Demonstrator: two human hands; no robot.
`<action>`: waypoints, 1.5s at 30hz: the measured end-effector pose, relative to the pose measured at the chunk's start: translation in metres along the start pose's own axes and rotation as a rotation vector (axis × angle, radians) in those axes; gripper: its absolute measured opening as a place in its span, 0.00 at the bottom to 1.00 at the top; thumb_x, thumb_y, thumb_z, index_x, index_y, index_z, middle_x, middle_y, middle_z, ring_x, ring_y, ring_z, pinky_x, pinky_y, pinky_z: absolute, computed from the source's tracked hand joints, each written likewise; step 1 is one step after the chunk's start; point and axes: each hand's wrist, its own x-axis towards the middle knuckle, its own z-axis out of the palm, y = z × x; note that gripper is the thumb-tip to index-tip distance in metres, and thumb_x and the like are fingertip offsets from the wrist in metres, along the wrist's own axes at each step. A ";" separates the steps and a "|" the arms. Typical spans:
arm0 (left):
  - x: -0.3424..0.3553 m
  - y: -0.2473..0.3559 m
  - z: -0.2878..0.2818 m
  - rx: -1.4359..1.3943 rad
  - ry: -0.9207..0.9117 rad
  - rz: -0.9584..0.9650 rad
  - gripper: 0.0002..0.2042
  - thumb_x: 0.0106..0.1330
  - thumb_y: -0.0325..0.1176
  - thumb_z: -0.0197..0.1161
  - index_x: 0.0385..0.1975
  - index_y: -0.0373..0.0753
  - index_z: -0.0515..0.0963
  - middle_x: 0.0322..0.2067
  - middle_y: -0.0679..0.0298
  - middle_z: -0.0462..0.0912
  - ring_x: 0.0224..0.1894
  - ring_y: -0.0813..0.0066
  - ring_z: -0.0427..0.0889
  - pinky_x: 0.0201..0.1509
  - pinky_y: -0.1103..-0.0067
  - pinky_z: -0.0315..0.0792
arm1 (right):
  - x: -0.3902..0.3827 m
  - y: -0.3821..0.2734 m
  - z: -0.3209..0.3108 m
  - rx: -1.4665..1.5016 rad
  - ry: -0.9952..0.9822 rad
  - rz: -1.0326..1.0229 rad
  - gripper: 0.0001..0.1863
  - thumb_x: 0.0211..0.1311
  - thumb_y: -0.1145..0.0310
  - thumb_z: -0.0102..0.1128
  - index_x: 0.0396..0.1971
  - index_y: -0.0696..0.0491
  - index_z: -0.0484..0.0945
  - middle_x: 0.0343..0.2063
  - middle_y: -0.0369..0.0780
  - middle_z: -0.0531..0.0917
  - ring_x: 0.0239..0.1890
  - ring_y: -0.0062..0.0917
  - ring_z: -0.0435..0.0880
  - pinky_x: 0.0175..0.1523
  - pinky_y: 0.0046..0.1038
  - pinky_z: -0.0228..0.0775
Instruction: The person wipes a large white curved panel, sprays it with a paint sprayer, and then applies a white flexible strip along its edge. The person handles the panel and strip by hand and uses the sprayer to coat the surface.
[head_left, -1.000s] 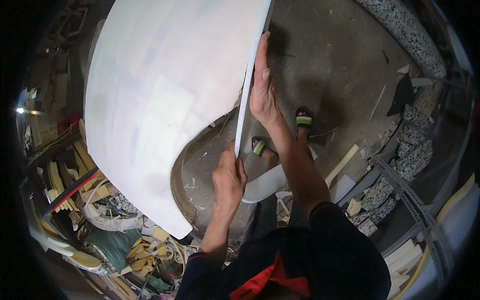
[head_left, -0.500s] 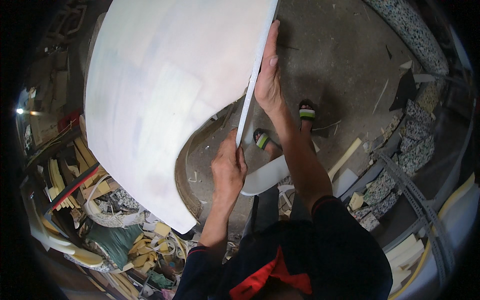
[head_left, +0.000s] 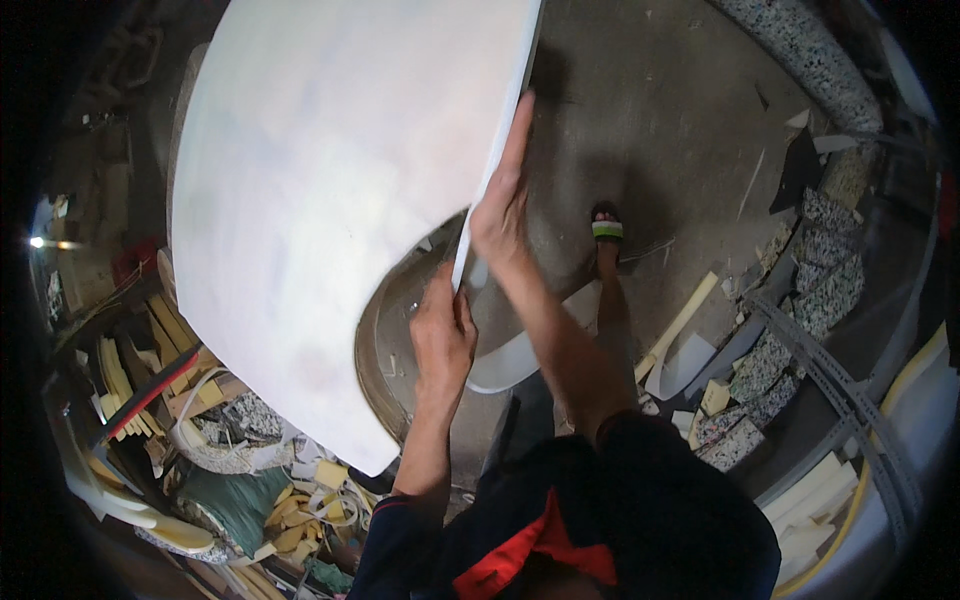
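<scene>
A large white panel [head_left: 300, 170] with a concave cutout fills the upper left of the head view, with a narrow white strip [head_left: 502, 135] along its straight right edge and running down past the cutout. My left hand [head_left: 440, 345] grips the strip's lower end, fingers wrapped round it. Higher up, my right hand [head_left: 500, 220] lies against the outer side of the strip, its fingers stretched out along it. Beneath both forearms is a curved pale piece [head_left: 495, 365], partly hidden by my right arm.
Grey floor [head_left: 670, 130] shows right of the panel, with a sandalled foot [head_left: 607, 226]. Speckled foam pieces [head_left: 825, 290], a speckled roll [head_left: 800, 50] and metal perforated strips [head_left: 830, 380] line the right. Foam offcuts [head_left: 315, 500], wood [head_left: 170, 330] and a green sack [head_left: 225, 500] are piled lower left.
Both hands and the strip have shifted left, and the strip now slants more. My right hand has moved down along it. The left of the two sandalled feet is now hidden.
</scene>
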 end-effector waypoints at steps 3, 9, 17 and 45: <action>0.004 -0.003 -0.003 0.046 -0.004 0.001 0.24 0.61 0.15 0.60 0.59 0.37 0.73 0.40 0.44 0.82 0.40 0.44 0.84 0.40 0.62 0.78 | -0.029 -0.029 0.021 -0.037 0.103 0.120 0.49 0.74 0.34 0.19 0.76 0.62 0.31 0.75 0.60 0.38 0.78 0.51 0.40 0.78 0.48 0.34; 0.009 0.003 -0.007 0.058 -0.036 0.014 0.21 0.62 0.15 0.59 0.56 0.34 0.74 0.38 0.43 0.79 0.38 0.41 0.82 0.40 0.62 0.76 | 0.061 0.002 0.002 -0.084 0.061 0.322 0.48 0.74 0.34 0.19 0.76 0.62 0.35 0.70 0.63 0.53 0.72 0.52 0.57 0.73 0.50 0.51; 0.002 0.001 0.000 -0.033 -0.009 -0.014 0.23 0.62 0.17 0.61 0.59 0.37 0.73 0.43 0.42 0.80 0.40 0.42 0.83 0.42 0.64 0.78 | 0.257 0.021 -0.034 0.231 -0.168 0.446 0.54 0.70 0.25 0.22 0.73 0.62 0.54 0.73 0.49 0.60 0.76 0.38 0.55 0.77 0.34 0.46; -0.109 -0.030 -0.043 -0.100 0.081 -0.357 0.11 0.70 0.26 0.62 0.50 0.34 0.79 0.30 0.45 0.84 0.33 0.61 0.88 0.39 0.71 0.79 | -0.085 0.063 -0.041 -0.434 -0.223 -0.599 0.51 0.71 0.31 0.27 0.76 0.62 0.41 0.76 0.58 0.39 0.79 0.54 0.36 0.78 0.57 0.25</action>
